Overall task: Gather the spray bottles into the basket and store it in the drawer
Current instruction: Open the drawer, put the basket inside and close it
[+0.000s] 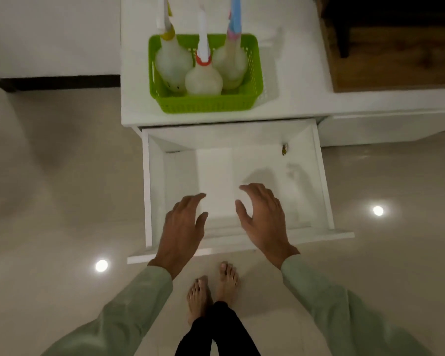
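So gathering looks done imo, what's left is moving the basket (206,98) down into the drawer (237,176), and that's where we can mess up.

Left to right: our left hand (183,227) is loose, fingers spread, holding nothing, hovering over the drawer's front left corner. Right hand (262,222) is the same, released and empty, over the front middle. Both are well apart from the basket, which sits on the white cabinet top (288,73) just behind the pulled-out drawer.

In the basket: the yellow-collar bottle (171,62) at back left, the red-collar bottle (203,80) in front center, the blue-top bottle (230,62) at back right. All 3 stand upright and stick up way over the rim, nozzles running out of frame up top.

Risks as we see them:
- tall bottles + shallow basket = top-heavy. If we grab one side only or tilt it coming off the edge, they prob tip or topple out. Two-hand grip on opposite rims seems safer.
- height is the big one. Can't tell if the drawer is deep enough w/ the bottles standing; if not, the nozzles catch the cabinet front when we shut it.
- there's a small dark thing (284,149) on the drawer's inside wall at back right, can't tell what it is. Basket could snag it if set far back.
- drawer is pulled way out, so bumping it w/ knees or dropping the load hard might jolt it.
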The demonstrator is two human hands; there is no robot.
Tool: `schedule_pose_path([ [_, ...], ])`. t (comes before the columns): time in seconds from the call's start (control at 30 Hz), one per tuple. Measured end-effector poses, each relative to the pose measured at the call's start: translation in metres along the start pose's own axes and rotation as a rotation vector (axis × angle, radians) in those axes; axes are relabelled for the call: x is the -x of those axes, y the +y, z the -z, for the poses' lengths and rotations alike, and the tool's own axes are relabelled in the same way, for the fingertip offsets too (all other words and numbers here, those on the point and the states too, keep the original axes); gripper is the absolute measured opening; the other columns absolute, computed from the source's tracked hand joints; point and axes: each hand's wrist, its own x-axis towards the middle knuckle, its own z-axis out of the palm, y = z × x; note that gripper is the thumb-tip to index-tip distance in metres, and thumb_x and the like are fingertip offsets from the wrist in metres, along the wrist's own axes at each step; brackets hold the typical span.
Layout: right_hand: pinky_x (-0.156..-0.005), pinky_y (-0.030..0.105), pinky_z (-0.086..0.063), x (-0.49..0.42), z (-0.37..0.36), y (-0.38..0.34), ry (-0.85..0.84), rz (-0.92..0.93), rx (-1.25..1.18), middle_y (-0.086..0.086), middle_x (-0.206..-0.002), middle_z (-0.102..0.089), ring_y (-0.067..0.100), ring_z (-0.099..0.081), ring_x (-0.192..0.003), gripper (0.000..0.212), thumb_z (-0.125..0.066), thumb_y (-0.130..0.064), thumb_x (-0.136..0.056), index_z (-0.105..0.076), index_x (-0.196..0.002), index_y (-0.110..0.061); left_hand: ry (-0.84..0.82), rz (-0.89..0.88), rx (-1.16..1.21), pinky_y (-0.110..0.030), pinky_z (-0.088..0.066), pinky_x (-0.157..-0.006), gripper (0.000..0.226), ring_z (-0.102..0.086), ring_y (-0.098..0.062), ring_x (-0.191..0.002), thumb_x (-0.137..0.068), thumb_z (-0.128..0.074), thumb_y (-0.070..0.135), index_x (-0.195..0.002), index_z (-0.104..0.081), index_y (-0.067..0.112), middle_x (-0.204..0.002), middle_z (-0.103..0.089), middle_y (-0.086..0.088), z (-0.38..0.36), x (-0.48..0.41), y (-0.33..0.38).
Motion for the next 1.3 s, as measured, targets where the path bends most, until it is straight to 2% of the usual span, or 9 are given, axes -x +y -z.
schedule_pose_path([
  [0.2, -0.093, 0.032, -0.045, -0.104, 0.047, -0.035, 0.251, -0.031, -0.282, -0.001, -0.128, -0.057, 0.019, -0.054, -0.118, 0.033, -0.055, -0.029, -0.1, -0.056, -0.131, -0.017, 0.432, 0.022, 0.251, -0.043, -0.05, -0.099, 0.034, -0.058, -0.02, -0.116, -0.098, -0.056, 0.023, -0.132, -0.054, 0.019, -0.13, -0.058, 0.0, 0.07, -0.094, 0.02],
  [0.4, -0.091, 0.028, -0.042, -0.195, 0.058, -0.049, 0.381, -0.081, -0.339, 0.005, -0.133, -0.053, 0.024, -0.052, -0.122, 0.04, -0.058, -0.021, -0.097, -0.052, -0.136, -0.01, 0.625, -0.011, 0.277, -0.04, -0.05, -0.094, 0.029, -0.059, -0.022, -0.111, -0.096, -0.055, 0.018, -0.124, -0.058, 0.013, -0.124, -0.059, -0.005, 0.118, -0.179, 0.016],
  [0.53, -0.096, 0.035, -0.042, -0.243, 0.053, -0.048, 0.337, -0.218, -0.343, 0.01, -0.143, -0.048, 0.029, -0.05, -0.128, 0.052, -0.058, -0.019, -0.095, -0.042, -0.144, -0.01, 0.562, 0.089, 0.203, -0.028, -0.038, -0.099, 0.046, -0.048, -0.026, -0.127, -0.093, -0.056, 0.015, -0.138, -0.046, 0.01, -0.14, -0.048, -0.009, 0.128, -0.226, 0.005],
  [0.67, -0.095, 0.041, -0.044, -0.277, 0.047, -0.045, 0.239, -0.372, -0.365, 0.012, -0.14, -0.053, 0.036, -0.053, -0.123, 0.056, -0.055, -0.015, -0.093, -0.037, -0.147, -0.016, 0.381, 0.308, 0.243, -0.045, -0.038, -0.109, 0.06, -0.042, -0.035, -0.135, -0.091, -0.054, 0.009, -0.147, -0.032, 0.007, -0.149, -0.041, -0.014, 0.132, -0.257, -0.005],
  [0.83, -0.08, 0.038, -0.04, -0.301, 0.046, -0.035, 0.231, -0.511, -0.318, 0.018, -0.12, -0.062, 0.04, -0.054, -0.114, 0.045, -0.046, -0.009, -0.086, -0.054, -0.129, -0.02, 0.271, 0.369, 0.198, -0.056, -0.052, -0.087, 0.041, -0.057, -0.045, -0.104, -0.086, -0.044, 0.0, -0.126, -0.045, 0.006, -0.116, -0.06, -0.022, 0.129, -0.272, -0.012],
  [0.97, -0.08, 0.038, -0.039, -0.304, 0.05, -0.031, 0.207, -0.491, -0.286, 0.019, -0.116, -0.062, 0.04, -0.052, -0.112, 0.039, -0.044, -0.005, -0.085, -0.06, -0.119, -0.018, 0.311, 0.363, 0.137, -0.046, -0.046, -0.081, 0.036, -0.053, -0.044, -0.104, -0.086, -0.042, -0.004, -0.121, -0.047, 0.004, -0.112, -0.059, -0.023, 0.125, -0.273, -0.014],
  [1.07, -0.085, 0.044, -0.045, -0.293, 0.053, -0.027, 0.196, -0.47, -0.292, 0.02, -0.111, -0.064, 0.043, -0.054, -0.107, 0.035, -0.043, -0.005, -0.085, -0.06, -0.114, -0.015, 0.325, 0.362, 0.134, -0.05, -0.048, -0.084, 0.034, -0.051, -0.041, -0.102, -0.088, -0.041, -0.003, -0.12, -0.049, 0.004, -0.112, -0.059, -0.022, 0.124, -0.264, -0.011],
  [1.2, -0.083, 0.046, -0.049, -0.264, 0.063, -0.02, 0.202, -0.446, -0.312, 0.018, -0.105, -0.065, 0.04, -0.055, -0.103, 0.039, -0.041, -0.005, -0.083, -0.06, -0.115, -0.018, 0.344, 0.353, 0.126, -0.049, -0.047, -0.077, 0.034, -0.049, -0.037, -0.091, -0.084, -0.038, -0.006, -0.114, -0.05, 0.003, -0.104, -0.06, -0.02, 0.124, -0.233, 0.001],
  [1.3, -0.072, 0.043, -0.05, -0.23, 0.073, -0.009, 0.196, -0.4, -0.344, 0.011, -0.091, -0.066, 0.038, -0.059, -0.094, 0.041, -0.038, 0.0, -0.08, -0.06, -0.108, -0.021, 0.317, 0.326, 0.163, -0.054, -0.051, -0.071, 0.034, -0.053, -0.041, -0.086, -0.08, -0.04, -0.006, -0.111, -0.049, 0.002, -0.096, -0.061, -0.02, 0.117, -0.197, 0.011],
])
